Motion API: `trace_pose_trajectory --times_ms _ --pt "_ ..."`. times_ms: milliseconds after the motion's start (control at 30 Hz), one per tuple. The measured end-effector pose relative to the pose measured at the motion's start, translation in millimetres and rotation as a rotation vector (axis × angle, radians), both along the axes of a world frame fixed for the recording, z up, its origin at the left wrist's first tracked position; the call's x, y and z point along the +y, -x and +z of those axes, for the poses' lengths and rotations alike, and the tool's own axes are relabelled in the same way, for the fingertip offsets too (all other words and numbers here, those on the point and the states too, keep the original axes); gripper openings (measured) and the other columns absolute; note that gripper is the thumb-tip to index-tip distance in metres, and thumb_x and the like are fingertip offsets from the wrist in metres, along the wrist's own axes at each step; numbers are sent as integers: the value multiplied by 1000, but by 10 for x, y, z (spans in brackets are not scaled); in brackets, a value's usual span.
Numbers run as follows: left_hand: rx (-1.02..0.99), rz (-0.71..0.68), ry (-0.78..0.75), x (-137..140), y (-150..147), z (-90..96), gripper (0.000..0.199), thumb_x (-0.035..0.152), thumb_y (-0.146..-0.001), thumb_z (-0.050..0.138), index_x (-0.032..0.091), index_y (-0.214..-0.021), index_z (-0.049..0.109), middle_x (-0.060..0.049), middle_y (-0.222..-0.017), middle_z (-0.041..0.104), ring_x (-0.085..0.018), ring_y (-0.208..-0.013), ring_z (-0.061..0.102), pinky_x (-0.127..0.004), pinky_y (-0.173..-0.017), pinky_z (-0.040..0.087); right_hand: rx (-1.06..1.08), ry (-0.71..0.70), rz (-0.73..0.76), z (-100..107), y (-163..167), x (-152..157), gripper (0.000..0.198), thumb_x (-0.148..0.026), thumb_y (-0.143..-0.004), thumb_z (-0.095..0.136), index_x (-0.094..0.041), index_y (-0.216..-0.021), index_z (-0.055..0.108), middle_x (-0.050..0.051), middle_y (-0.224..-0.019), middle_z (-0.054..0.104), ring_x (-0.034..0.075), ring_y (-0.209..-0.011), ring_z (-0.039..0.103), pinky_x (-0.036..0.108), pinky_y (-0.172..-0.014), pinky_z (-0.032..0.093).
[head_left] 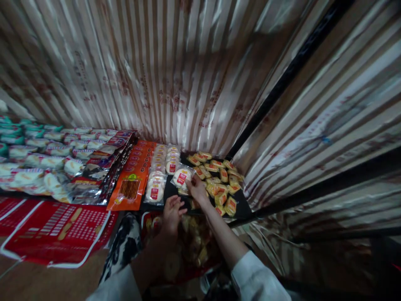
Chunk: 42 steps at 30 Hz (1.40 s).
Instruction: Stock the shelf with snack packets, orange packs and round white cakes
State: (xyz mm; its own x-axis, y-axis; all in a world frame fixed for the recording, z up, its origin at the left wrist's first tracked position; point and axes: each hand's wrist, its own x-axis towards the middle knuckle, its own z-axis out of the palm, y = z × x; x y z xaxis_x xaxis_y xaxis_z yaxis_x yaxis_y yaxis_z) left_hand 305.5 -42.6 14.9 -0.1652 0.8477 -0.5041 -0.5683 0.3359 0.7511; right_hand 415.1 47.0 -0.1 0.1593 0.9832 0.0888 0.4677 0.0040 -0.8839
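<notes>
My right hand (198,189) pinches a round white packaged cake (181,176) with a red label, over the dark shelf top. My left hand (172,212) is just below and to its left, fingers apart and loosely curled, with nothing in it. Beside the held cake, overlapping rows of the same white cakes (154,192) lie in clear wrappers. To the right of my right hand, small yellow wrapped snacks (216,189) lie scattered on the black shelf (242,202). Below my wrists sits a red bag (196,246) holding more yellow wrapped pieces, partly hidden by my forearms.
Orange snack packets (133,175), dark shiny packets (108,159) and rows of white wrapped rolls (40,161) line the shelf leftward. A red printed bag (62,230) hangs from its front. Behind stands striped plastic sheeting (175,75); a black pole (275,92) slants at right.
</notes>
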Motion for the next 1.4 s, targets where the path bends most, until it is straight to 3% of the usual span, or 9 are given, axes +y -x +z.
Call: trace_pose_trajectory --times_ms 200,367,533,833,1067,1233,1333,1400 --pt "39 -10 45 291 -55 14 9 6 -79 57 14 -84 58 -9 -99 60 -15 -82 63 -28 -67 57 -408 188 7 114 166 408 18 -24 -83 53 -16 -96 61 8 -94 67 19 -88 61 27 -76 43" --pt "65 8 -3 465 -29 -47 13 7 -76 59 14 -87 60 -8 -100 60 -14 -82 61 -26 -65 57 -518 204 91 145 263 538 22 -23 -83 56 -15 -102 61 8 -96 69 18 -87 62 24 -72 41" --pt "79 13 -34 618 -21 -97 22 8 -74 59 16 -95 62 -7 -102 62 -14 -81 62 -23 -64 55 -719 208 140 165 237 523 29 -35 -89 48 -19 -110 59 9 -99 69 20 -94 63 26 -73 42" --pt "157 -79 21 821 -26 -116 46 11 -76 56 13 -122 55 0 -73 63 -7 -46 53 -17 -46 43 -927 268 162 211 195 518 37 -45 -91 45 -18 -113 58 13 -97 70 25 -93 65 31 -73 44" --pt "100 -111 49 887 -38 -95 54 9 -78 51 12 -131 47 3 -61 59 -7 -43 51 -17 -46 42 -943 280 146 242 314 593 34 -41 -91 46 -18 -113 58 13 -95 71 24 -91 66 30 -72 46" --pt "148 -65 66 891 -48 -67 46 9 -75 53 14 -122 55 3 -64 61 -6 -45 49 -17 -47 41 -881 281 120 199 306 587 37 -39 -90 48 -16 -118 55 15 -98 70 25 -94 65 32 -75 46" --pt "195 1 -119 672 -37 110 22 13 -71 61 15 -93 67 1 -68 63 -8 -51 52 -18 -50 41 -663 94 43 174 242 491 41 -40 -90 45 -17 -123 52 13 -105 67 23 -94 63 33 -79 46" --pt "93 -96 -277 455 -43 243 7 22 -73 66 16 -77 68 -3 -73 65 -12 -63 58 -21 -59 46 -386 -88 -18 170 176 344 43 -43 -89 41 -16 -120 54 12 -105 66 22 -92 63 34 -81 47"
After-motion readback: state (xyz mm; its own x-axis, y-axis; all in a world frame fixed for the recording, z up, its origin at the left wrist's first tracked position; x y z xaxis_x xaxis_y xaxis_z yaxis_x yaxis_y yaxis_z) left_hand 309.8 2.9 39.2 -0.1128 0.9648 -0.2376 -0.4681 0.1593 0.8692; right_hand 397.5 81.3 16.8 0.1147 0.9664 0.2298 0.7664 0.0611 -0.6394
